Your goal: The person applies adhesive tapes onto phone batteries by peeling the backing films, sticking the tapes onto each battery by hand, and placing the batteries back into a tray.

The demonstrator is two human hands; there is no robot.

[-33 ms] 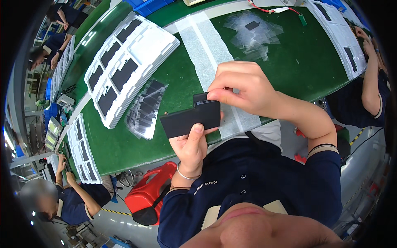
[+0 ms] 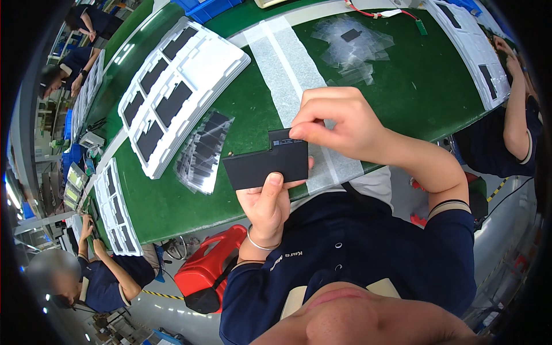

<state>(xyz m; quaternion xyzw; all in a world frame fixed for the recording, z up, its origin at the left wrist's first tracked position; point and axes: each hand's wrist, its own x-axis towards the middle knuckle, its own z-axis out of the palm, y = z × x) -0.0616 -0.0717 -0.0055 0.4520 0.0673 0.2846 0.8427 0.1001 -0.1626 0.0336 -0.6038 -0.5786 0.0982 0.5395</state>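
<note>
A thin black rectangular panel [image 2: 264, 168] with a small raised tab at its top edge is held flat in front of my chest. My left hand [image 2: 267, 210] grips it from below, thumb pressed on the lower face. My right hand [image 2: 339, 123] comes from the right and pinches the panel's upper right corner beside the tab with thumb and forefinger. Both hands hover over the near edge of the green table [image 2: 414, 86]. Whether a film is on the panel cannot be told.
A white moulded tray [image 2: 221, 54] holding black panels lies at the left, with a stack of clear-sleeved panels [image 2: 204, 152] beside it. Loose clear films [image 2: 353, 49] lie farther back. More trays [image 2: 118, 213] line the edges. Other people work at left and right. A red case [image 2: 210, 276] sits on the floor.
</note>
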